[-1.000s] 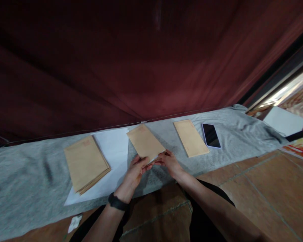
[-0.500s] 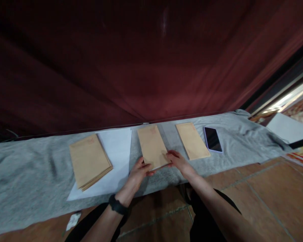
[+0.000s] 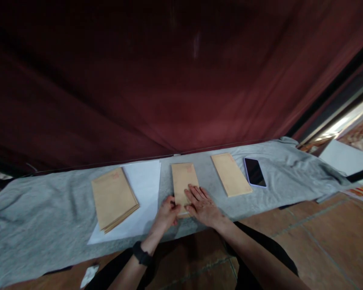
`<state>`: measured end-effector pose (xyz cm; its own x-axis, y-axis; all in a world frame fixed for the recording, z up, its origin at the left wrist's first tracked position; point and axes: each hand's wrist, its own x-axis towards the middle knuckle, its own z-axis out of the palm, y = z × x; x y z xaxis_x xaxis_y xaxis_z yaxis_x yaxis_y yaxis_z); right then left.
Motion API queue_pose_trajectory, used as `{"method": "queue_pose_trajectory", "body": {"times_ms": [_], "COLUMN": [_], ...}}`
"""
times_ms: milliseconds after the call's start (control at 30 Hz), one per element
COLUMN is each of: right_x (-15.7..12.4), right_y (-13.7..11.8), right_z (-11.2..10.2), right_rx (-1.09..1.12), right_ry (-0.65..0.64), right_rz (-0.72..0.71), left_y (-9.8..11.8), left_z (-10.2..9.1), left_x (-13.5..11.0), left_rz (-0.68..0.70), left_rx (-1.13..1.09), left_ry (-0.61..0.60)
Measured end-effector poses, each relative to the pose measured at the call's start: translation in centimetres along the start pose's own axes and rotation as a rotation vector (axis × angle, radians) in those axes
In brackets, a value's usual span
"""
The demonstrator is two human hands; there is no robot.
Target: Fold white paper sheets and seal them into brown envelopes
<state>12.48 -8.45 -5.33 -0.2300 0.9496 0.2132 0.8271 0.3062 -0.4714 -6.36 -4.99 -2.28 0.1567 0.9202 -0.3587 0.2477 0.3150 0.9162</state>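
A brown envelope (image 3: 184, 180) lies flat on the grey cloth (image 3: 42, 225) in front of me. My right hand (image 3: 203, 205) rests palm down on its near end with the fingers stretched out flat. My left hand (image 3: 166, 213) pinches the envelope's near left corner, fingers curled; a black band is on that wrist. A stack of brown envelopes (image 3: 113, 198) lies to the left on a white sheet (image 3: 145, 181).
Another brown envelope (image 3: 230, 174) lies to the right, with a dark phone (image 3: 254, 172) beside it. A dark red curtain (image 3: 169, 80) hangs behind the cloth. Brown tiled floor (image 3: 326, 233) lies at right; a crumpled white scrap (image 3: 89, 274) lies at lower left.
The envelope, held tilted above the cloth, has been turned straight and laid flat. My right hand moved from its edge onto its top and opened out.
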Motion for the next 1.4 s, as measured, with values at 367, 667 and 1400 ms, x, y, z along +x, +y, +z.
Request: {"method": "queue_pose_trajectory", "body": {"times_ms": [367,667,1400], "right_x": [0.1,0.1,0.0], "right_y": [0.6,0.8,3.2], "right_z": [0.3,0.7,-4.4], "right_rx": [-0.205,-0.182,0.159], "right_ry": [0.000,0.071,-0.311], "right_rz": [-0.077,-0.095,-0.185], "left_y": [2.1,3.6,0.1], "left_z": [2.5,3.8,2.1], "left_x": [7.4,15.9,8.0], "left_rz": [0.828,0.836,0.787], "left_rx": [0.905,1.266,1.160], "left_ry": [0.104,-0.077,-0.327]}}
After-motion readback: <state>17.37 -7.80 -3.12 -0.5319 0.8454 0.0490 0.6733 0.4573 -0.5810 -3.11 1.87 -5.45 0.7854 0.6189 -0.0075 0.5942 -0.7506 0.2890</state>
